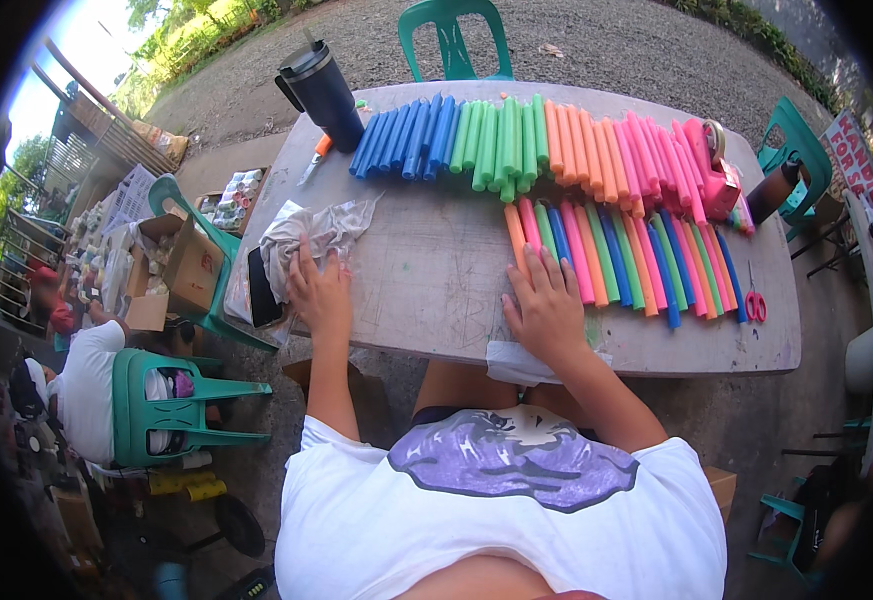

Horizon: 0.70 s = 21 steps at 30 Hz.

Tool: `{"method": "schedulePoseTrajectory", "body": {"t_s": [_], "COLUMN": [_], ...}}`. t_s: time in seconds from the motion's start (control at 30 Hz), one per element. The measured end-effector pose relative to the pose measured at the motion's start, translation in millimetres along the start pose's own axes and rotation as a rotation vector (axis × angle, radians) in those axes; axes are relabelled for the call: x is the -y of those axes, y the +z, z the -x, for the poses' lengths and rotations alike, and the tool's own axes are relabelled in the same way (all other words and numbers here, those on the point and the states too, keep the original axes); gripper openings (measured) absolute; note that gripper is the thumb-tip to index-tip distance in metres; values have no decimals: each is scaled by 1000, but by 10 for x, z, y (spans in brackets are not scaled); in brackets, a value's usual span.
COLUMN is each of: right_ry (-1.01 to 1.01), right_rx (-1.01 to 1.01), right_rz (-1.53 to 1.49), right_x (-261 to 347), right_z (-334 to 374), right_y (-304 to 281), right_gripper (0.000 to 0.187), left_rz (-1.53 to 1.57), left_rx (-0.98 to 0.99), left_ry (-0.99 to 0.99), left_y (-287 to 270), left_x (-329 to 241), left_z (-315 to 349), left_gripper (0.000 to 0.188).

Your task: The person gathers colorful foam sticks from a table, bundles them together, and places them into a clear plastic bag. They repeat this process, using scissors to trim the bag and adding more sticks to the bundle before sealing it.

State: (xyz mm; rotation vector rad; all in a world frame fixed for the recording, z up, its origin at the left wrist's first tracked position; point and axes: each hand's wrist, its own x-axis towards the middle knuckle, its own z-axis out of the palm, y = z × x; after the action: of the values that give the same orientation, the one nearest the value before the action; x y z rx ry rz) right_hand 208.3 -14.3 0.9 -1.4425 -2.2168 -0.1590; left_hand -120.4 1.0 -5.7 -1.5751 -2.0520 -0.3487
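My left hand lies on the table with its fingers stretched and apart, touching the edge of a crumpled pale cloth. Its fingers hold nothing. My right hand rests palm down, fingers extended, at the left end of a row of mixed-colour candles. Those fingertips touch or cover the lower ends of an orange candle and the pink one beside it. Behind that row, candles stand grouped by colour: blue candles, green candles, orange candles and pink candles.
On the table are a dark tumbler, an orange-handled knife, a phone, pink scissors, a pink tape dispenser and a dark bottle. Green chairs surround it. Another person sits at left.
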Motion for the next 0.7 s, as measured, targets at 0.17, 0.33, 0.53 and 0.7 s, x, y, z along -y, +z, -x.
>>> {"method": "schedulePoseTrajectory", "body": {"t_s": [0.17,0.33,0.53,0.7], "right_ry": [5,0,4,-1], "right_rx": [3,1,8,1], "right_rz": [-2,5,17,6], "right_x": [2,-4,2,5], "right_z": [-4,1,3,7], "right_y": [2,12,18,41], "right_gripper": [40,40,40,41], "left_rz": [96,85,101,137], "left_rx": [26,-13,10,72], "left_ry": [113,14,46,42], "left_y": [19,50,-43,-63], "left_x": [19,-67,-58,-25], "left_z": [-24,-18,-43,-83], "left_gripper": [25,20,16,18]}}
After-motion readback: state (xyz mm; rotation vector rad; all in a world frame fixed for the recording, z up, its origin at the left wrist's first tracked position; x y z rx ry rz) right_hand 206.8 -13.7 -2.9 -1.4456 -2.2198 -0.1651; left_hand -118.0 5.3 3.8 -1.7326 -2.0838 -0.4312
